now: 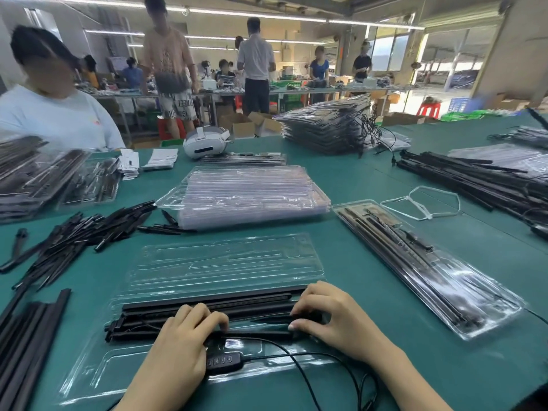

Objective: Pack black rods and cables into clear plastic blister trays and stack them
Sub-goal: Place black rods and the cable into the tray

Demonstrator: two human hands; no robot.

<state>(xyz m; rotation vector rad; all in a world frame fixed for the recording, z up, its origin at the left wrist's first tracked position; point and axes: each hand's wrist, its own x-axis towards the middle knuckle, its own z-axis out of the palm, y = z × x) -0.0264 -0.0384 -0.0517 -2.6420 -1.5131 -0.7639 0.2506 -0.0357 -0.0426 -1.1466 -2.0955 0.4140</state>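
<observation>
An open clear blister tray [225, 262] lies in front of me on the green table. Several long black rods [207, 301] lie across its near half. My left hand [184, 336] rests on the rods with its fingertips curled down onto them. My right hand [332, 315] presses the rods' right ends, thumb and fingers curled around a thin black piece [272, 319]. A black cable [299, 369] with an inline button controller [224, 361] trails from the tray toward me.
A stack of empty clear trays [246, 194] stands behind the open one. A packed, closed tray [424, 262] lies to the right. Loose black rods [74, 232] are piled at left and far right [474, 179]. Finished packs [326, 126] are stacked at the back. A person sits at far left.
</observation>
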